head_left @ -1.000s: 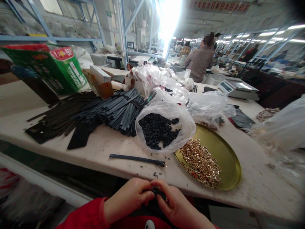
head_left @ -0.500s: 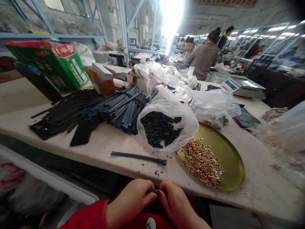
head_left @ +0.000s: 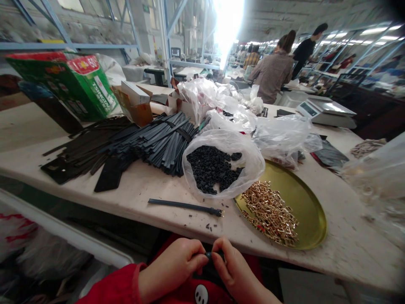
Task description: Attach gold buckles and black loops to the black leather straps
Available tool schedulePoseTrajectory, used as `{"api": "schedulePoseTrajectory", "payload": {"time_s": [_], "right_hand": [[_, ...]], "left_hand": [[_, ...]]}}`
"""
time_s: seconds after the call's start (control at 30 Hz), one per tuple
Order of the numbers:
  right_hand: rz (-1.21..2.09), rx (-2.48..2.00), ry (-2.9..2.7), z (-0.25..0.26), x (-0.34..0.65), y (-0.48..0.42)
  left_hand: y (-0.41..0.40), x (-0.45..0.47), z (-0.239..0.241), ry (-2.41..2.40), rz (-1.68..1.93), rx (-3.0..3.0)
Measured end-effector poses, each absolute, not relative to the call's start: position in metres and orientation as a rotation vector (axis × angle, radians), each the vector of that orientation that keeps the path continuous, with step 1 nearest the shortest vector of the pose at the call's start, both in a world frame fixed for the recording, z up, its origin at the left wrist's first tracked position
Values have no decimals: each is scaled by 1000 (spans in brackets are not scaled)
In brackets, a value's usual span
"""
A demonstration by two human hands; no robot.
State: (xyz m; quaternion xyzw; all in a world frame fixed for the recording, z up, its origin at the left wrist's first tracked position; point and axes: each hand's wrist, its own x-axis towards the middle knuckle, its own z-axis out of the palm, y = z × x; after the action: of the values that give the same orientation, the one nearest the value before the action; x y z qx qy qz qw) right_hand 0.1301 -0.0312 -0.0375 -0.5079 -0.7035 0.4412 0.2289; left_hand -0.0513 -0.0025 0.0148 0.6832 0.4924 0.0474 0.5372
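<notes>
Close to my body, below the table edge, my left hand [head_left: 183,258] and my right hand [head_left: 230,262] pinch a dark strap [head_left: 208,254] between thumbs and fingers. Only a short bit of it shows; the rest is hidden by the hands. A finished-looking black strap with a gold buckle [head_left: 186,206] lies on the table just beyond. Past it an opened clear plastic bag [head_left: 255,177] holds many small black loops [head_left: 207,169]. To the right, a gold oval tray [head_left: 311,211] carries a heap of gold buckles [head_left: 272,213].
A bundle of dark straps [head_left: 167,141] and flat black pieces [head_left: 109,173] lie at left. Behind stand a green box [head_left: 85,90], a small open carton [head_left: 139,107], more plastic bags [head_left: 281,135] and a scale [head_left: 329,112]. Tiny scraps [head_left: 209,226] dot the table. A person [head_left: 274,74] is beyond.
My hands stay pinched on the strap, with only a slight shift of the fingers. In the background a person in black shows more fully, farther right.
</notes>
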Motion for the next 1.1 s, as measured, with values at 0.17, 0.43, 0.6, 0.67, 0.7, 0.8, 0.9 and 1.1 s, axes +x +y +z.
{"api": "schedulePoseTrajectory", "payload": {"time_s": [0.17,0.43,0.6,0.67,0.7,0.8,0.9,1.1], "right_hand": [[1250,-1370,-1870,-41,128,-33],[1126,-1364,-1988,-33,133,-33],[908,-1358,-2059,-46,129,-41],[864,-1345,-2078,-49,127,-43],[860,-1340,-2082,-50,126,-44],[949,-1340,-2056,-48,126,-43],[1098,-1367,-1999,-42,129,-39],[998,-1381,-2011,-44,133,-39]], "left_hand": [[-3,-51,9,1179,123,1666],[-1,-56,12,1202,69,1828],[-10,-49,0,1223,45,1907],[-12,-47,-4,1238,57,1918],[-13,-46,-5,1245,66,1917],[-13,-47,-3,1234,58,1905],[-12,-50,2,1254,47,1893],[-11,-51,2,1260,64,1903]]}}
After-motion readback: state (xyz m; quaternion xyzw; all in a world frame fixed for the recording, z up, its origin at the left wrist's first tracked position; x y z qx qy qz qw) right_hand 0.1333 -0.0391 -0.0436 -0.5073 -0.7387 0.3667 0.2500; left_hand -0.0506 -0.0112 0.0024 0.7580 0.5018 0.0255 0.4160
